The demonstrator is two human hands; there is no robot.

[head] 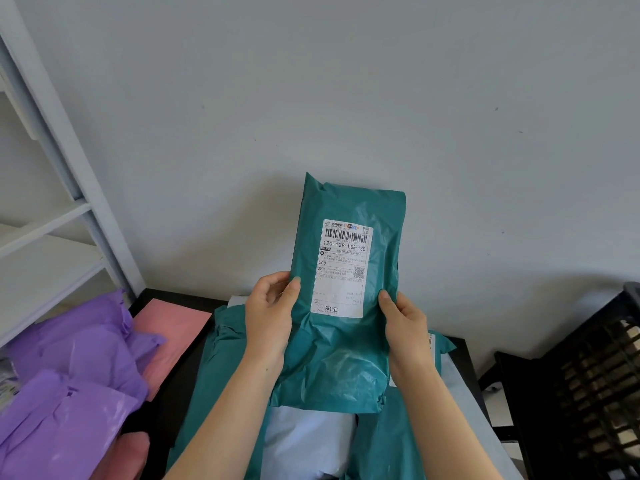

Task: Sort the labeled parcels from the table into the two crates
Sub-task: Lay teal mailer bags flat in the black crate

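Teal parcel [346, 299], crinkled plastic, white barcode label [343, 268], upright in both hands.

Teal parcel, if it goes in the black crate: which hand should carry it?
Right, probably: the right hand grips the teal parcel on the side nearer the black crate; the left hand must reach across.

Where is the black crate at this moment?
In the head view the black crate stands at the far right edge, beside the dark table, on the side of the right hand, which holds the green parcel.
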